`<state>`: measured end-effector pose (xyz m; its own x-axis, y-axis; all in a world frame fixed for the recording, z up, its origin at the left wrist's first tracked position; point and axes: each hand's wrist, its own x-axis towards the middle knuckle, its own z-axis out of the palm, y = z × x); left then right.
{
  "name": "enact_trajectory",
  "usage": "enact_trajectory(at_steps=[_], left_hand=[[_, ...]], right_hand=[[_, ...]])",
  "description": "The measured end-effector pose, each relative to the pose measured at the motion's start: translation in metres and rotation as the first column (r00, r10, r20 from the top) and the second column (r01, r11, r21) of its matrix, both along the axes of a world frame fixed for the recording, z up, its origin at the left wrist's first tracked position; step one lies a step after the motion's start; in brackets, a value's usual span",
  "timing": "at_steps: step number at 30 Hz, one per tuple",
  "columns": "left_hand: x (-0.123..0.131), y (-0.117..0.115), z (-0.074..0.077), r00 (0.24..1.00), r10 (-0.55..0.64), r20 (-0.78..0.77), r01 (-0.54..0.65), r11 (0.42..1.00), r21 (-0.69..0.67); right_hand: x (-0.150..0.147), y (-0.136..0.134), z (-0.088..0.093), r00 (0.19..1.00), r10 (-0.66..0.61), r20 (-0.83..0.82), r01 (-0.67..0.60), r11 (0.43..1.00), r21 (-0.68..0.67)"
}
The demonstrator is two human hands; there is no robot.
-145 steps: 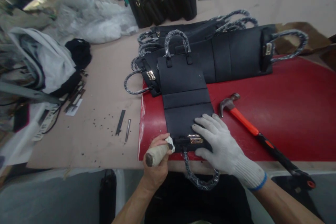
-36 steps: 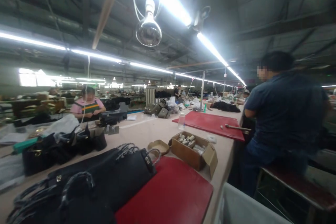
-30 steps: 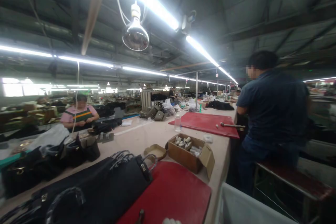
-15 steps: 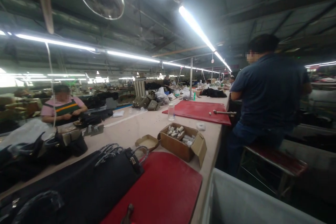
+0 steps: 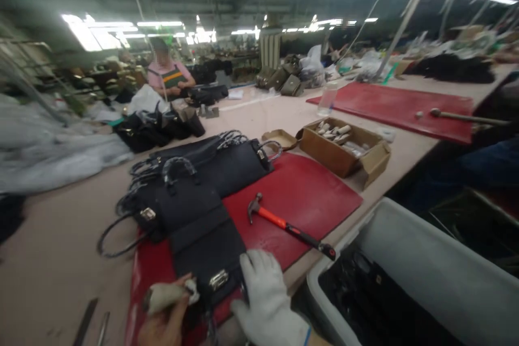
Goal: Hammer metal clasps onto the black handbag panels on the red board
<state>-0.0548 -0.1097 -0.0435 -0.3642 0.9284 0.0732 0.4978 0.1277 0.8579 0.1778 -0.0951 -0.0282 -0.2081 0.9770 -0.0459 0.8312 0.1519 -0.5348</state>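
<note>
A flat black handbag (image 5: 200, 230) lies on the red mat (image 5: 304, 200), its gold clasp (image 5: 218, 280) near the table's front edge. My bare left hand (image 5: 164, 324) grips a cloth-wrapped tool handle (image 5: 164, 296) just left of the clasp. In a white glove, my right hand (image 5: 265, 294) rests flat on the bag's near end, fingers spread beside the clasp. A stack of like black bags (image 5: 219, 165) with wrapped handles lies behind it.
A claw hammer with an orange handle (image 5: 284, 221) lies on the mat to the right. Behind stand an open cardboard box (image 5: 344, 146) of small parts and a second red mat (image 5: 389, 108). A grey bin (image 5: 425, 275) holding dark bags sits at right. A person in pink (image 5: 168, 73) works opposite.
The view dropped from the workshop ceiling and far benches back to the table. My hands, the bag and the hammer are in sight again, placed much as 4.8 s ago.
</note>
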Motion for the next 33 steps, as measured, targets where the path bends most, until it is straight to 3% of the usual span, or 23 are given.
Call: enact_trajectory(at_steps=[4,7,9,11,13,15,21,24,27,28,30,32,33], left_hand=[[-0.002,0.003,-0.006,0.995,-0.015,0.097,0.019,0.999,-0.038],[-0.001,0.008,-0.007,0.984,-0.029,0.173,0.028,1.000,0.009],[0.000,0.008,-0.006,0.977,-0.032,0.211,0.029,0.999,0.018],[0.001,0.007,-0.006,0.968,-0.029,0.250,0.027,1.000,0.012],[0.001,0.006,-0.005,0.958,-0.029,0.284,0.029,1.000,0.004],[0.001,0.007,-0.003,0.952,-0.033,0.304,0.034,0.999,0.001],[0.004,0.014,0.007,0.951,-0.051,0.304,0.048,0.999,0.016],[0.008,0.017,0.009,0.951,-0.084,0.299,0.084,0.996,0.010],[0.015,0.019,0.010,0.935,-0.117,0.334,0.120,0.993,0.012],[0.018,0.019,0.010,0.927,-0.123,0.353,0.125,0.992,0.017],[0.023,0.020,0.010,0.908,-0.131,0.398,0.130,0.991,0.029],[0.028,0.021,0.010,0.891,-0.135,0.434,0.134,0.990,0.034],[0.030,0.022,0.010,0.885,-0.139,0.444,0.140,0.990,0.032]], right_hand=[[0.000,-0.021,0.014,0.997,-0.057,0.049,0.055,0.998,0.036],[-0.002,-0.034,0.015,0.976,-0.133,-0.172,0.135,0.991,-0.003],[-0.004,-0.044,0.011,0.858,-0.295,-0.421,0.221,0.951,-0.217],[-0.006,-0.053,0.004,0.655,-0.505,-0.562,0.232,0.842,-0.486],[-0.008,-0.059,-0.003,0.501,-0.643,-0.579,0.191,0.735,-0.651],[-0.012,-0.063,-0.009,0.460,-0.680,-0.570,0.146,0.692,-0.707],[-0.029,-0.067,-0.017,0.500,-0.608,-0.617,-0.065,0.684,-0.726],[-0.034,-0.069,-0.019,0.508,-0.588,-0.629,-0.112,0.679,-0.726],[-0.028,-0.071,-0.018,0.608,-0.525,-0.596,-0.098,0.696,-0.712],[-0.023,-0.071,-0.016,0.684,-0.468,-0.559,-0.067,0.722,-0.688],[-0.010,-0.066,-0.009,0.839,-0.310,-0.447,0.023,0.841,-0.541],[0.005,-0.054,-0.002,0.927,-0.146,-0.344,0.068,0.971,-0.230],[0.012,-0.044,0.002,0.951,-0.079,-0.300,0.064,0.996,-0.059]])
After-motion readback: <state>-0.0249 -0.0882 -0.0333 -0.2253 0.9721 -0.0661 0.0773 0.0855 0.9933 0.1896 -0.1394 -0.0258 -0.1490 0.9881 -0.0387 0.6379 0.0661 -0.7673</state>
